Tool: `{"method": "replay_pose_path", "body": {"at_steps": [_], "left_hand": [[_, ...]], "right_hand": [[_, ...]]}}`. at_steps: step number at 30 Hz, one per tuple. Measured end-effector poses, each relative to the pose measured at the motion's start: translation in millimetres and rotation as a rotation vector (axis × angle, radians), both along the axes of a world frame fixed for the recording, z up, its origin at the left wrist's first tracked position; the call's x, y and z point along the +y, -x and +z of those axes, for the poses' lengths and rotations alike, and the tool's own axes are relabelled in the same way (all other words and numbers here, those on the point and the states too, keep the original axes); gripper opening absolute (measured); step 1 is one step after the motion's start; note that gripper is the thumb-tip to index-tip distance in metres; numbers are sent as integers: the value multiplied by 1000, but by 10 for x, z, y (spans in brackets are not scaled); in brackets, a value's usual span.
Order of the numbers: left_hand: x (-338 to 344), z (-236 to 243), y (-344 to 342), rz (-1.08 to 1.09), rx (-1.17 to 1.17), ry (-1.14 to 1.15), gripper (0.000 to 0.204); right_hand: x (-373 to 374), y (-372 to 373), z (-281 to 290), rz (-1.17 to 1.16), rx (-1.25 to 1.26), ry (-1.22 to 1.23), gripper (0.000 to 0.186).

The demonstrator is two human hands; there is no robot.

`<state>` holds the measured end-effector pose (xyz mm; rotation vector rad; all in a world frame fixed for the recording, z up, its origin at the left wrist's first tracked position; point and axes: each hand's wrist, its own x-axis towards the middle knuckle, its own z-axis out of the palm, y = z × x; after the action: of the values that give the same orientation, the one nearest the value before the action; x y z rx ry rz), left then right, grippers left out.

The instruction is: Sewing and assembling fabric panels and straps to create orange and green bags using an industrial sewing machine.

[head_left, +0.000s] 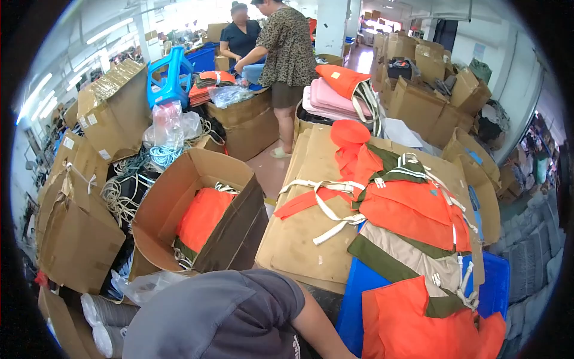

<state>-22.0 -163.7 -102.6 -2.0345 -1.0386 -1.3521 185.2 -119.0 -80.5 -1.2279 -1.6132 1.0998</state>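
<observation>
Neither of my hands shows. A shoulder in a dark grey short sleeve and a bare upper arm fill the lower edge; the arm runs down out of the picture, its hand hidden. Closest to that arm lies an orange sewn fabric piece, bunched over a blue plastic bin. Just beyond, a beige and olive-green piece with off-white cords overlaps another orange piece with straps and white buckles. A rolled orange strip and an off-white strap rest on stacked flat cardboard.
An open carton at left holds folded orange fabric. Cartons, tangled cords and a blue stool crowd behind it. Two people stand at the back. Pink folded fabric lies beyond the cardboard; grey bundles line the right.
</observation>
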Motion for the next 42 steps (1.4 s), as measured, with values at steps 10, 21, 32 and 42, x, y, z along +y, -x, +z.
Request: {"method": "replay_pose_path", "body": {"at_steps": [10, 21, 32, 42], "left_hand": [[180, 254, 523, 86, 150, -77, 27], [31, 124, 186, 4, -4, 47, 41], [291, 452, -473, -405, -186, 167, 29], [260, 472, -616, -491, -298, 227, 25]], "right_hand": [[84, 243, 21, 50, -13, -8, 33], [7, 211, 119, 103, 13, -73, 33], [-55, 23, 22, 49, 72, -88, 33], [98, 283, -35, 103, 58, -82, 33]]}}
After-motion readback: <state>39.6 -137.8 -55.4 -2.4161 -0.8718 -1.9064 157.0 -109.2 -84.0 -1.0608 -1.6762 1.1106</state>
